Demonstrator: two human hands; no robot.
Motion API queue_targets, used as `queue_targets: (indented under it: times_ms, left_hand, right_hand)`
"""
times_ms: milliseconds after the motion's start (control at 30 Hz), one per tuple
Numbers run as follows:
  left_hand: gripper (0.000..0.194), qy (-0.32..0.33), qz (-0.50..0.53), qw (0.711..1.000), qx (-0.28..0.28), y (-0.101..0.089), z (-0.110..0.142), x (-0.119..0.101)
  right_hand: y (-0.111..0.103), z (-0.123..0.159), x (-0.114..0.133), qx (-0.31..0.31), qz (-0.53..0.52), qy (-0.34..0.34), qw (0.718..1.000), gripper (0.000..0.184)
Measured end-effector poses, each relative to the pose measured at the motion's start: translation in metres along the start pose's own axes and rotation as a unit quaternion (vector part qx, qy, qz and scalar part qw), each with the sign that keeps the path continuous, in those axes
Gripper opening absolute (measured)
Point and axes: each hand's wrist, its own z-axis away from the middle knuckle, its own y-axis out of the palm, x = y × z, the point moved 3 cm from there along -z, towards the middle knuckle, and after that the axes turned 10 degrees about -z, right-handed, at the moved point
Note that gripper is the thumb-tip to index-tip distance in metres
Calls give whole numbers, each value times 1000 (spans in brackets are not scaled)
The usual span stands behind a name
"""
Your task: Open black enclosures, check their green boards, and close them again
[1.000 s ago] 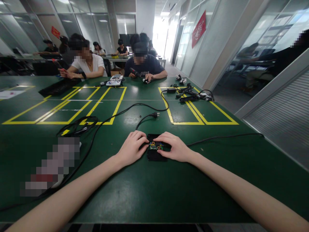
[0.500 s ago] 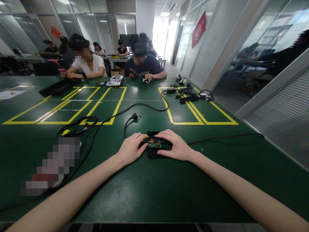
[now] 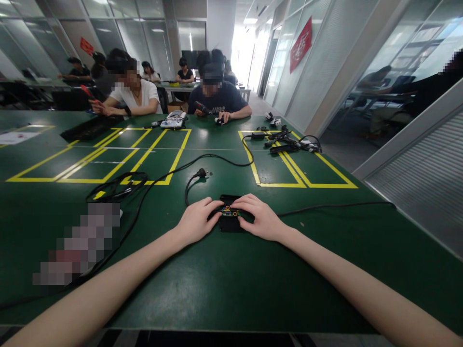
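Observation:
A small green circuit board with copper-coloured coils lies between my hands, over an opened black plastic case on the green table. My left hand pinches the board's left end between thumb and fingers. From the other side my right hand closes on the right end, fingers over its top edge and thumb below. A black cable runs rightward from behind my right hand. Another short cable with a plug curves up from beside my left hand. The fingers partly hide the board's ends.
A pixelated object lies at the left, near a coiled black cable. Yellow tape marks rectangles on the table. Black adapters and cables are piled at the back right. Across the table sit two people, one holding a screwdriver-like tool.
My right thumb and fingers have closed in on the board's right end. The board looks tilted and lower against the case. My left hand keeps nearly the same place.

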Motion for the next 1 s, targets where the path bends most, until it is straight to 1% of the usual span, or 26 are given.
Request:
queue_targets:
  times_ms: [133, 500, 633, 733, 867, 1000]
  left_hand:
    - [28, -3, 8, 1000, -1, 0, 0, 0]
    - [28, -4, 2, 1000, 6, 0, 0, 1]
    - [32, -15, 18, 1000, 7, 1, 0, 2]
    - [36, -27, 21, 999, 14, 1, 0, 3]
    - [36, -30, 15, 999, 17, 1, 0, 4]
    - [36, -36, 13, 999, 20, 1, 0, 4]
  right_hand:
    - [1, -1, 1, 7, 0, 4, 1000, 39]
    - [3, -1, -2, -4, -19, 16, 1000, 33]
    - [-4, 2, -4, -24, -52, 47, 997, 28]
    - [-15, 6, -9, -39, -58, 69, 995, 30]
    - [-22, 11, -14, -29, -55, 68, 996, 34]
    - [-20, 12, -18, -26, -52, 62, 996, 33]
